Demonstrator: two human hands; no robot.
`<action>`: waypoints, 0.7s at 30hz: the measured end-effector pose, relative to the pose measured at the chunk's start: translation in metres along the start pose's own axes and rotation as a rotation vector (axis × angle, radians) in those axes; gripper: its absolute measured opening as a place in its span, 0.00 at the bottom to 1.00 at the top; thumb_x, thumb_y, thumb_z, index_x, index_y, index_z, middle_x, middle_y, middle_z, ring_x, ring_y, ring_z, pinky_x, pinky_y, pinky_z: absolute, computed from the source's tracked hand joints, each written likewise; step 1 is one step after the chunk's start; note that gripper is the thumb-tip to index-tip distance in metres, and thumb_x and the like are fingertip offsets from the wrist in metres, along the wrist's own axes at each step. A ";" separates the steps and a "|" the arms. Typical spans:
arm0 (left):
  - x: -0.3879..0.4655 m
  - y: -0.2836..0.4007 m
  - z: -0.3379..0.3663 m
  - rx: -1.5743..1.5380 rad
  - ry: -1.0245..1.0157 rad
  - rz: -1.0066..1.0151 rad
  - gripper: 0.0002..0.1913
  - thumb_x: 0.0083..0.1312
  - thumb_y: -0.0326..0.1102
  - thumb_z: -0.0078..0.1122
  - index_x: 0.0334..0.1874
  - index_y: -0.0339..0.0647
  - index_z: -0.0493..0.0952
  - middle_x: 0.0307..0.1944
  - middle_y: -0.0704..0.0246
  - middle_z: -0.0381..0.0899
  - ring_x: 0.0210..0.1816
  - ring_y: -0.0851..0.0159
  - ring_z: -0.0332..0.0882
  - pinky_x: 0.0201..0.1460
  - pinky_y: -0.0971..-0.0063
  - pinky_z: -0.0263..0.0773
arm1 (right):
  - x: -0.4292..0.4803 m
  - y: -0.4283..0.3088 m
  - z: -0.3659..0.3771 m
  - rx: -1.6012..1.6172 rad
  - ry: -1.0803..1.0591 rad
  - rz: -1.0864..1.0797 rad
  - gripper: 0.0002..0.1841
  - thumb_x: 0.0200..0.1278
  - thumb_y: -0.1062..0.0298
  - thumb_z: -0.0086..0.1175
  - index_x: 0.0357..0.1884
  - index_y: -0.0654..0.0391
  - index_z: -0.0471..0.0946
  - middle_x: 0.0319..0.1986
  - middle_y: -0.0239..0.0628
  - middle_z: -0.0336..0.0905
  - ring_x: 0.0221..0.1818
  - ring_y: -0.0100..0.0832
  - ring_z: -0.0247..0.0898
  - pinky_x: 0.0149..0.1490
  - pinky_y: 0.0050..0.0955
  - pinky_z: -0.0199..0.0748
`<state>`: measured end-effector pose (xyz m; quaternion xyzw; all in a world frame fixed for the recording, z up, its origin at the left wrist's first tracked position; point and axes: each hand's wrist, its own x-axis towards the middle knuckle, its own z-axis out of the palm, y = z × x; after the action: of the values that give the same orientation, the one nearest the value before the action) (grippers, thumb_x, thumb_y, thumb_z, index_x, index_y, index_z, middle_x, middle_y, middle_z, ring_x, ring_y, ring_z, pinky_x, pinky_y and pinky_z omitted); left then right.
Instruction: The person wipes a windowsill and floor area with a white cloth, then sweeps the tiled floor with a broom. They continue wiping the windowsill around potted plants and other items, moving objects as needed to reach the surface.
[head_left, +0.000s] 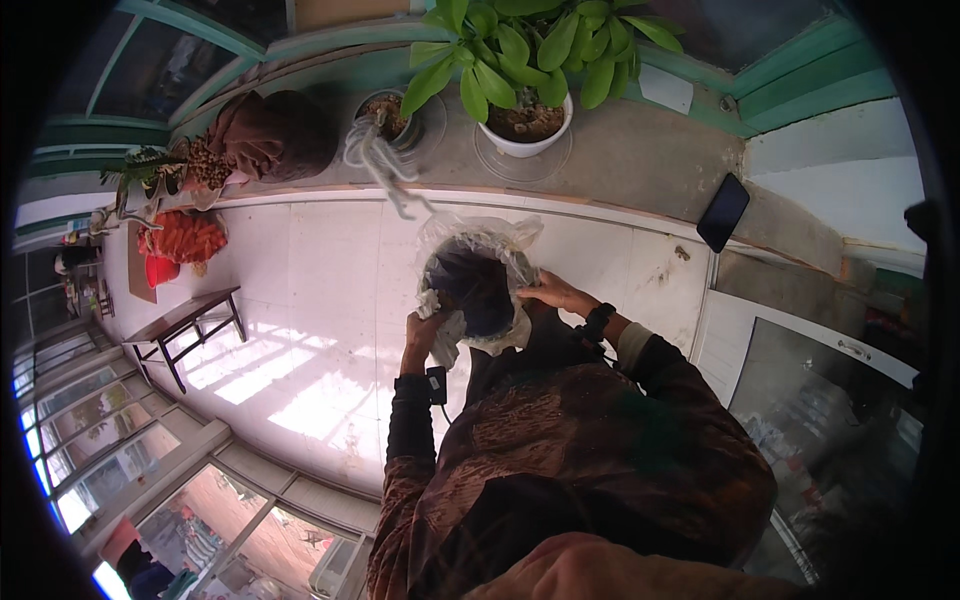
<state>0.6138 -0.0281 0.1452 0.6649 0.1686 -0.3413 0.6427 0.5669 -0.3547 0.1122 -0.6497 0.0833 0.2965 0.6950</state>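
Observation:
Before me is a round container (480, 289) with a dark inside, like a bin. A translucent plastic bag (517, 238) is folded out over its rim and bunches loosely all around. On the left side my left hand (422, 335) grips a crumpled part of the bag. My right hand (559, 292) holds the bag at the right rim, thumb toward the opening. What the fingers do under the plastic is hidden. A black watch-like band (598, 321) sits on my right wrist, and a small black device (436, 385) is beside my left wrist.
On the sill stand a leafy plant in a white pot (525, 139), a smaller pot (386, 124) with grey cord and a brown cloth bundle (274, 139). A dark phone (724, 212) lies at its edge. Leftward are a wooden bench (184, 321), a red bucket (160, 271) and a glazed door (825, 375) at right.

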 end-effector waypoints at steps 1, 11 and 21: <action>0.002 -0.002 0.003 0.065 0.038 0.008 0.16 0.56 0.24 0.64 0.48 0.36 0.79 0.42 0.67 0.82 0.43 0.66 0.81 0.48 0.71 0.76 | 0.002 0.006 0.000 -0.051 0.024 0.049 0.22 0.63 0.64 0.58 0.56 0.63 0.70 0.45 0.36 0.78 0.46 0.27 0.73 0.53 0.29 0.71; -0.010 -0.021 0.013 -0.023 0.110 -0.054 0.15 0.55 0.33 0.70 0.43 0.34 0.82 0.37 0.67 0.83 0.37 0.69 0.81 0.41 0.73 0.76 | 0.007 0.006 -0.005 -0.210 0.179 0.162 0.23 0.56 0.60 0.54 0.48 0.68 0.72 0.37 0.47 0.80 0.41 0.41 0.78 0.47 0.38 0.73; -0.058 -0.031 -0.058 -0.263 0.351 0.102 0.14 0.60 0.36 0.66 0.41 0.33 0.81 0.35 0.66 0.83 0.37 0.70 0.80 0.41 0.73 0.75 | 0.038 -0.007 0.047 -0.207 0.164 0.376 0.20 0.54 0.64 0.54 0.47 0.68 0.71 0.33 0.42 0.77 0.30 0.35 0.77 0.28 0.33 0.79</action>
<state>0.5657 0.0443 0.1581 0.6323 0.2873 -0.1626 0.7009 0.5887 -0.2981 0.1061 -0.7126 0.2283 0.3740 0.5479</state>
